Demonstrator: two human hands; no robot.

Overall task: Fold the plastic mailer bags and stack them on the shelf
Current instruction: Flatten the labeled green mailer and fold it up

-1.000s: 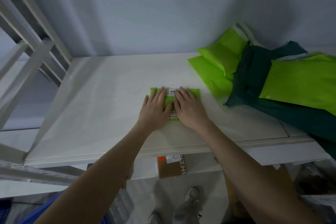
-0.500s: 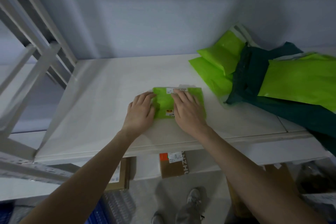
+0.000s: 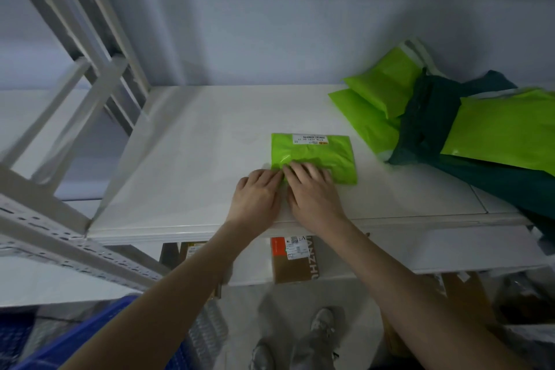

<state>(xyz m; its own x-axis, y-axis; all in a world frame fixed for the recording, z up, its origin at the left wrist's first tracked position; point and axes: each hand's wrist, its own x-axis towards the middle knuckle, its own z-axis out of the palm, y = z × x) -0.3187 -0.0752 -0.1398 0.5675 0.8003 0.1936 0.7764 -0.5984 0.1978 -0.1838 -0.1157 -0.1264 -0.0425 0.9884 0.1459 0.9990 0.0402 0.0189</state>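
Crate (image 3: 75, 336), blue, sits low at the left, under the white shelf (image 3: 186, 165). Left hand (image 3: 255, 198) lies flat on the shelf, fingers straight, tips touching the near-left corner of the folded green mailer (image 3: 315, 156). Right hand (image 3: 312, 192) presses the mailer's near edge with straight fingers — white label at its far edge. Further right, a loose pile of mailers (image 3: 450, 126), lime and dark green, lies well apart.

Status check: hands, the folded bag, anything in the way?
Left hand and right hand press folded green mailer flat on shelf. Unfolded pile sits right, apart.
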